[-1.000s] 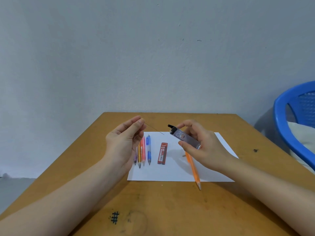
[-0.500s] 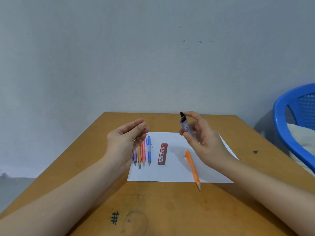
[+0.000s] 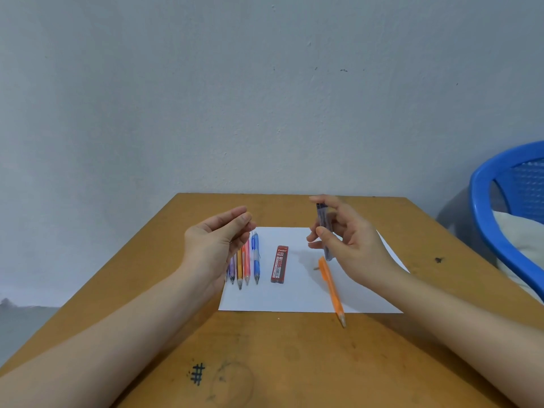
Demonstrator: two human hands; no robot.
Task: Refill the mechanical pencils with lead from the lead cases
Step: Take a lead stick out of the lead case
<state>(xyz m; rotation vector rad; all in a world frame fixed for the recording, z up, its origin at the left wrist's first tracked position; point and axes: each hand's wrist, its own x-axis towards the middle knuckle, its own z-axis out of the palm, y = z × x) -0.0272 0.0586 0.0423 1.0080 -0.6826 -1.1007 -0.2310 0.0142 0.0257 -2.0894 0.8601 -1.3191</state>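
Above the white paper sheet (image 3: 294, 300) on the brown wooden table (image 3: 294, 363), the right hand (image 3: 350, 245) grips a translucent grey plastic lead case (image 3: 323, 216) upright. Left of it, the left hand (image 3: 212, 242) pinches a hair-thin dark lead (image 3: 253, 232). Nearer lies an orange plastic mechanical pencil (image 3: 331, 285), right of a flat red lead case (image 3: 279, 264).

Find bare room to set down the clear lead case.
Free: white paper sheet between the red lead case and the orange mechanical pencil; also bare wooden table in front. Crowded: paper's left edge, row of coloured pencils by the left hand.
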